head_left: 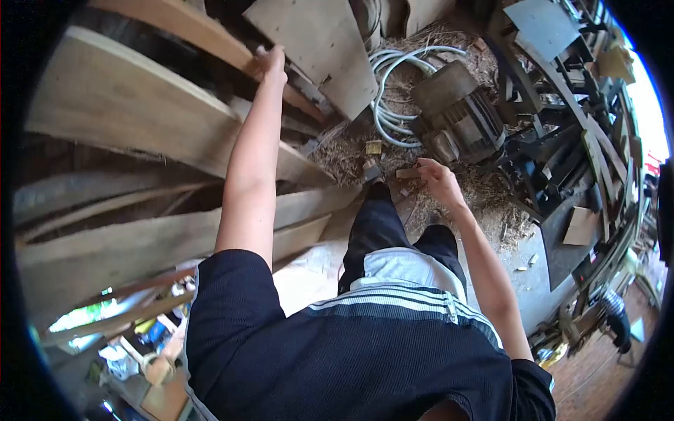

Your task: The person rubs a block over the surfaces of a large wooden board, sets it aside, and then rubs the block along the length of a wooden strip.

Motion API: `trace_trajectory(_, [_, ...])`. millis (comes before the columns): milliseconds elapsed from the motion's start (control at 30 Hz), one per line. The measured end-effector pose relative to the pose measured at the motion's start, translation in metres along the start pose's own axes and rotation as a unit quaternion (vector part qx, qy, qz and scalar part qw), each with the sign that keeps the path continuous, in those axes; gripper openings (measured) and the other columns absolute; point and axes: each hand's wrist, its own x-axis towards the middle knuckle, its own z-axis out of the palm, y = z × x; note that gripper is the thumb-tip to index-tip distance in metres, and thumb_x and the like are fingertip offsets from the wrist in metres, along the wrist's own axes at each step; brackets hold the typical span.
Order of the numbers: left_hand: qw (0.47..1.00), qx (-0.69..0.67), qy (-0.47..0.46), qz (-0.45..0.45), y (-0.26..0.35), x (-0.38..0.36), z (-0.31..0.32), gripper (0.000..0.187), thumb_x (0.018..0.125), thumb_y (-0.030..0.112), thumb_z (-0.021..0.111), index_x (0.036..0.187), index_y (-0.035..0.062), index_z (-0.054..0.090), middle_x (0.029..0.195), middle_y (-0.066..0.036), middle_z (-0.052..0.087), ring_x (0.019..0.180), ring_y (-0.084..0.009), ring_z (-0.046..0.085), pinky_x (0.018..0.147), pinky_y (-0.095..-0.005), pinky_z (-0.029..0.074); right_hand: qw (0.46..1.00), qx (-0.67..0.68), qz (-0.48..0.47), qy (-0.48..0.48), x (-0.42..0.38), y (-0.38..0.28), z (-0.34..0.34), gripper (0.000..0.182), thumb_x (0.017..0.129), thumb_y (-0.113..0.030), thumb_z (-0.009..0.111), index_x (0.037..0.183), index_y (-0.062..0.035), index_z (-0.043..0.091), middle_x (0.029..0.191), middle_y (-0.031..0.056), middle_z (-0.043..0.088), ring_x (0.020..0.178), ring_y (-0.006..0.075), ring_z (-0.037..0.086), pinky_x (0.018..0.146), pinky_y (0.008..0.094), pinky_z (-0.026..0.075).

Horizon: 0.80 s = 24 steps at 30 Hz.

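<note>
My left hand (272, 63) is closed on the edge of a long brown wooden board (189, 29) at the upper left, beside a flat plywood panel (319, 49). Lower and to the right, my right hand (439, 181) pinches a small wood piece (407, 173) above shavings on the floor. Just beyond that hand stands a dusty electric motor (460, 109). A coil of pale hose (382, 116) lies to the motor's left. A small wood block (373, 147) rests on the shavings near my foot.
Long planks (133, 98) lean along the left side. Stacked metal and wooden scraps (547, 126) fill the right. Wood shavings (502, 210) cover the floor around my feet. A square board piece (581, 226) lies at the right.
</note>
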Motion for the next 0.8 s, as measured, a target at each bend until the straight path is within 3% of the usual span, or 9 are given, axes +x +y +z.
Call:
trace_trajectory(200, [0.977,0.042,-0.203,0.053,-0.078,-0.170,-0.045,0.044,0.084,0.010,0.053,0.128,0.0012,0.050,0.125,-0.008,0.057,0.119,-0.0193,0.050,0.100,-0.0316,0.038,0.997,-0.074,0.008,-0.014,-0.044,0.050,-0.035,0.029,0.089,-0.013,0.056,0.117,-0.0076,0.062,0.095,0.0205,0.068,0.092,0.0325,0.067,0.078,0.0378,0.051])
trace_trajectory(233, [0.949,0.145,-0.275,-0.046,-0.082,-0.207,-0.056,0.040,0.084,0.009,0.051,0.124,0.0033,0.052,0.122,-0.006,0.057,0.114,-0.0176,0.051,0.095,-0.0320,0.040,0.997,-0.075,-0.004,-0.016,-0.049,0.060,-0.039,0.029,0.089,-0.013,0.056,0.117,-0.0079,0.062,0.095,0.0206,0.068,0.092,0.0333,0.067,0.077,0.0384,0.051])
trace_trajectory(267, [0.963,0.161,-0.215,-0.004,-0.154,-0.238,-0.055,0.035,0.081,0.008,0.050,0.115,-0.0023,0.052,0.100,-0.013,0.062,0.097,-0.0255,0.058,0.087,-0.0351,0.043,0.997,-0.077,-0.018,-0.019,-0.053,0.070,-0.045,0.029,0.089,-0.013,0.056,0.117,-0.0081,0.062,0.094,0.0208,0.068,0.091,0.0340,0.067,0.077,0.0390,0.051])
trace_trajectory(300, [0.939,0.093,-0.329,-0.032,-0.161,-0.285,-0.068,0.037,0.081,0.009,0.051,0.115,-0.0035,0.050,0.099,-0.016,0.062,0.095,-0.0287,0.058,0.084,-0.0391,0.045,0.996,-0.078,-0.030,-0.022,-0.056,0.078,-0.050,0.029,0.089,-0.013,0.056,0.117,-0.0081,0.062,0.094,0.0208,0.068,0.091,0.0340,0.067,0.077,0.0390,0.051])
trace_trajectory(433, [0.931,0.208,-0.288,-0.082,-0.276,-0.468,-0.112,0.012,0.076,0.011,0.056,0.079,-0.0010,0.055,0.077,-0.017,0.058,0.074,-0.0268,0.056,0.068,-0.0426,0.044,0.991,-0.099,-0.074,-0.050,-0.072,0.109,-0.072,0.030,0.089,-0.017,0.055,0.117,-0.0099,0.063,0.094,0.0213,0.067,0.093,0.0355,0.066,0.077,0.0402,0.051])
trace_trajectory(667, [0.915,0.202,-0.204,-0.283,-0.288,-0.731,-0.124,0.025,0.082,0.022,0.055,0.090,0.0031,0.069,0.096,-0.018,0.068,0.092,-0.0362,0.064,0.076,-0.0409,0.050,0.971,-0.111,-0.192,-0.086,-0.129,0.159,-0.132,0.031,0.090,-0.016,0.056,0.119,-0.0070,0.061,0.089,0.0161,0.068,0.087,0.0271,0.067,0.076,0.0356,0.051])
trace_trajectory(700, [0.909,0.278,-0.250,-0.184,-0.303,-0.754,-0.124,0.020,0.080,0.016,0.059,0.093,0.0054,0.071,0.087,-0.012,0.069,0.070,-0.0232,0.060,0.064,-0.0372,0.045,0.975,-0.115,-0.170,-0.083,-0.141,0.168,-0.139,0.030,0.090,-0.016,0.056,0.118,-0.0061,0.061,0.089,0.0146,0.069,0.085,0.0245,0.067,0.075,0.0347,0.050])
trace_trajectory(767, [0.897,0.365,-0.249,0.025,-0.329,-0.792,-0.121,0.020,0.082,0.018,0.058,0.094,0.0089,0.071,0.089,-0.011,0.070,0.072,-0.0261,0.063,0.065,-0.0391,0.047,0.974,-0.124,-0.166,-0.090,-0.158,0.192,-0.148,0.030,0.090,-0.016,0.056,0.117,-0.0053,0.061,0.089,0.0131,0.069,0.083,0.0219,0.067,0.073,0.0338,0.050])
trace_trajectory(800, [0.904,0.361,-0.230,0.021,-0.323,-0.803,-0.117,0.020,0.082,0.018,0.058,0.094,0.0089,0.071,0.089,-0.011,0.070,0.072,-0.0261,0.063,0.065,-0.0391,0.047,0.977,-0.093,-0.163,-0.100,-0.158,0.217,-0.147,0.030,0.089,-0.017,0.056,0.116,-0.0057,0.062,0.089,0.0162,0.069,0.085,0.0268,0.067,0.074,0.0356,0.050])
